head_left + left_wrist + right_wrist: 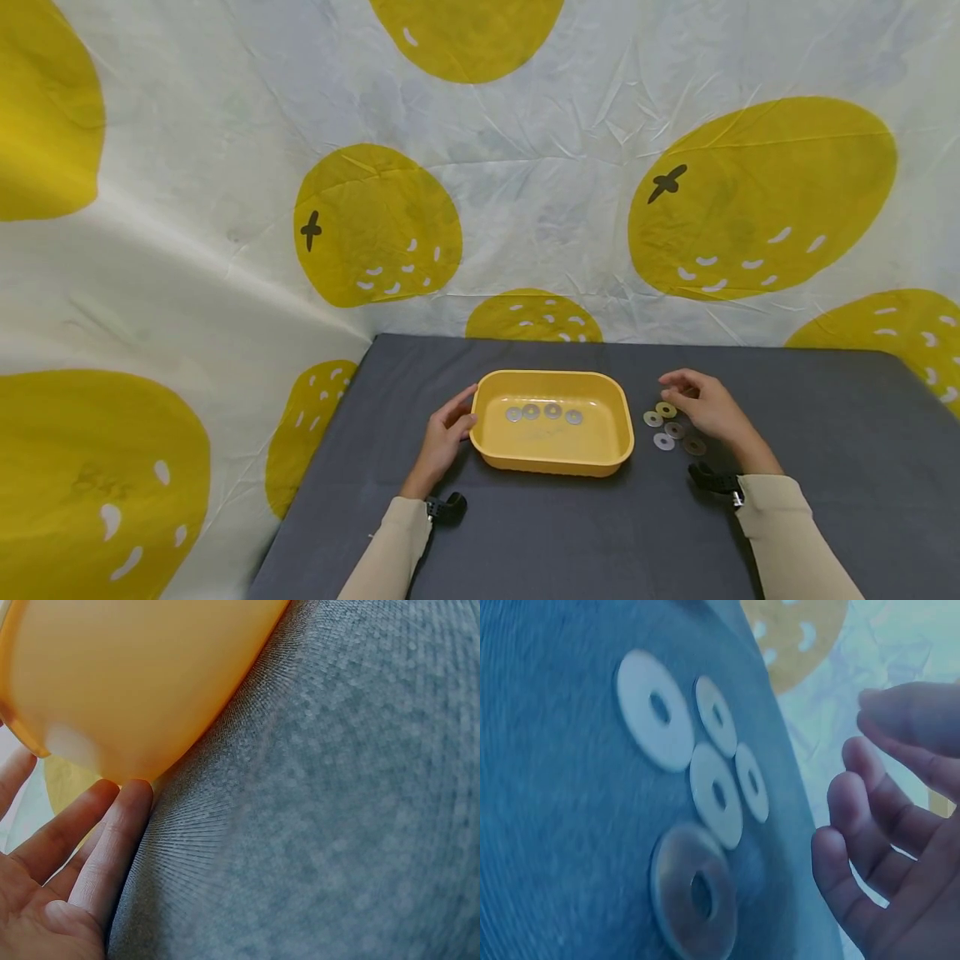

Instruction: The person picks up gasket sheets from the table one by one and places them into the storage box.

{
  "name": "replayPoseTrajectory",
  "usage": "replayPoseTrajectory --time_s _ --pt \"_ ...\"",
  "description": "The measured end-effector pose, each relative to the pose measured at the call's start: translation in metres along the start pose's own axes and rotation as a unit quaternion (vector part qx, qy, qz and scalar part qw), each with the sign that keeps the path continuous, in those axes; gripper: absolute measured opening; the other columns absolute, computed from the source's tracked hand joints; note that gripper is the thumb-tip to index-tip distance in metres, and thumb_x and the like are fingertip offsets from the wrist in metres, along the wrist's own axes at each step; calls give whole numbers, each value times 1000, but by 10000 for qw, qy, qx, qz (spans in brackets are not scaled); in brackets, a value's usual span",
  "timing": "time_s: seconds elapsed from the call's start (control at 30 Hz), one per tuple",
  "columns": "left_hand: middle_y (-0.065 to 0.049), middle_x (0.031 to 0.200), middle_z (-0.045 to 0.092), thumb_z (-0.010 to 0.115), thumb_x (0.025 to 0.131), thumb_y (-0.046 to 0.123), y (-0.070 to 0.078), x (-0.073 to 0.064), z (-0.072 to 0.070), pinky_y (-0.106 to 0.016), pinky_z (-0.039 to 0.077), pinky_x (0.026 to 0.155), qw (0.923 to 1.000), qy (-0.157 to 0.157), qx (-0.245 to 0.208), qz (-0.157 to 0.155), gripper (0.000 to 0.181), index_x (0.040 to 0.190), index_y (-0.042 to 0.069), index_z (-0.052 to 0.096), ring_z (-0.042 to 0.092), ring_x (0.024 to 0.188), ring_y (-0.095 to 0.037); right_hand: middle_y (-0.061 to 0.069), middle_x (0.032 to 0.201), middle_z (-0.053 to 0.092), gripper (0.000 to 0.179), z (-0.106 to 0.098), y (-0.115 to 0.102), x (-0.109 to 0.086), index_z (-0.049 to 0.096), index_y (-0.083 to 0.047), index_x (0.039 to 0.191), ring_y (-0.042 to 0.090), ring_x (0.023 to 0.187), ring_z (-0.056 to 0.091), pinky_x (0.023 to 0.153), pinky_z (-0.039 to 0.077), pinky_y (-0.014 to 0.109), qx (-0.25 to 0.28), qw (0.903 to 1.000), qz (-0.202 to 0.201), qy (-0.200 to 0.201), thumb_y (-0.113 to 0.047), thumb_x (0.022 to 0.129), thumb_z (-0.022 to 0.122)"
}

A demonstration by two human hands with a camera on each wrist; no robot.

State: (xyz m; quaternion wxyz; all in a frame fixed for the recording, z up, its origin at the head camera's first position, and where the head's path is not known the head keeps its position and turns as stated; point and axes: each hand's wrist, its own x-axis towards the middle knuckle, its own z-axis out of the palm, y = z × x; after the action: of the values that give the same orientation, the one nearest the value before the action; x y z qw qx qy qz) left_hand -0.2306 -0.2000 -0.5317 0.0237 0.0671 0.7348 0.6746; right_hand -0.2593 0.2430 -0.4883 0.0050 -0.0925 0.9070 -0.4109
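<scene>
A yellow plastic tray (551,460) sits on the dark cloth, with several grey metal washers (552,411) in a loose row on its floor. My left hand (441,437) is at the tray's left end, its extended fingertips (135,791) touching the outer wall. Right of the tray lies a small group of flat washers (716,796), silver, brownish and one yellowish. Just above them hovers my right hand (708,408), fingers loosely bent. Between its thumb and fingers (847,799) nothing shows in the right wrist view.
Dark grey cloth (555,533) covers the table. Behind and to the left hangs a white curtain (525,208) printed with yellow fruit. Each wrist wears a black strap with a small device, the left device (450,508) close to the cloth.
</scene>
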Motion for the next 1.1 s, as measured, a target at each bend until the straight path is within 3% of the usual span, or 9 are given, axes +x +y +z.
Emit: replayPoseTrajectory --time_s 0.2,0.47,0.57,0.8,1.1 --pt "-32 133 61 58 102 6 21 -9 2 -22 59 83 10000 -79 -2 45 51 153 9 49 60 119 -49 11 92 64 30 -1 15 2 65 5 125 16 79 56 64 45 28 -428 9987 -21 -268 -8 98 64" --pt "-33 133 61 59 102 6 23 -11 1 -30 60 87 10000 -10 16 10 50 152 10 51 59 119 -52 8 87 65 28 5 28 4 69 3 122 16 76 55 67 46 33 -846 9951 -245 -440 -5 96 66" --pt "-33 133 61 58 103 5 14 -6 0 -32 61 88 10000 -55 21 -7 51 153 10 50 59 119 -52 9 87 64 27 6 28 5 70 2 121 18 75 56 66 46 34 -1004 9936 -206 -474 -4 95 67" --pt "-31 135 61 56 104 5 -11 3 0 -23 60 81 9997 43 -97 210 51 153 15 50 59 120 -53 13 89 61 25 7 24 6 69 1 120 22 75 54 65 44 34 -1059 9925 184 -577 -3 96 64" --pt "-25 128 66 62 102 10 -10 2 1 -22 59 79 9995 167 -12 261 48 149 22 56 64 113 -45 11 86 54 22 8 22 10 63 3 118 23 73 50 64 41 34 -1029 9913 333 -756 -1 96 60"
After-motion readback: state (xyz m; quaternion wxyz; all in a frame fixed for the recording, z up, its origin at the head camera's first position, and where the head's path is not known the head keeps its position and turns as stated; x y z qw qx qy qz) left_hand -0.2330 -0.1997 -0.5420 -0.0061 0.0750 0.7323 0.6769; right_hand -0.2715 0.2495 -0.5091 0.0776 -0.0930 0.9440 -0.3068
